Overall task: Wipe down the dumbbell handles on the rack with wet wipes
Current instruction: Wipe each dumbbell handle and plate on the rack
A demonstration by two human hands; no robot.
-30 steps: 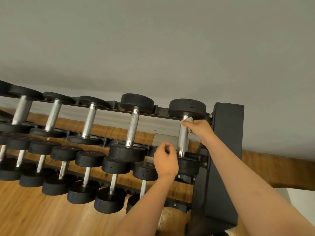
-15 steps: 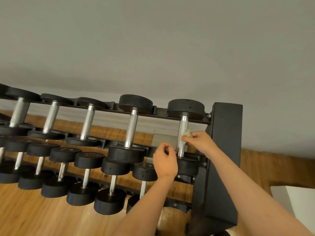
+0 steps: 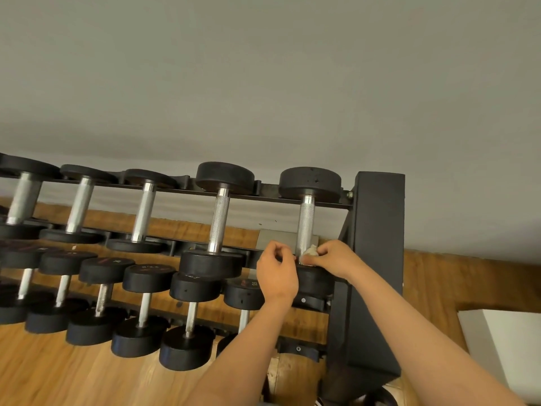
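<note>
A black rack holds rows of black dumbbells with silver handles. My right hand pinches a crumpled white wet wipe against the lower end of the rightmost top-row handle, just above its near weight head. My left hand sits with fingers curled beside the same handle's base, on its left; what it grips is hidden. The neighbouring handle stands to the left.
More dumbbells fill the top row and two lower rows to the left. Wooden floor lies below, a grey wall behind, and a white object at the lower right.
My right hand has slid the wipe down the rightmost handle from its top end to its lower end. My left hand stayed near the base.
</note>
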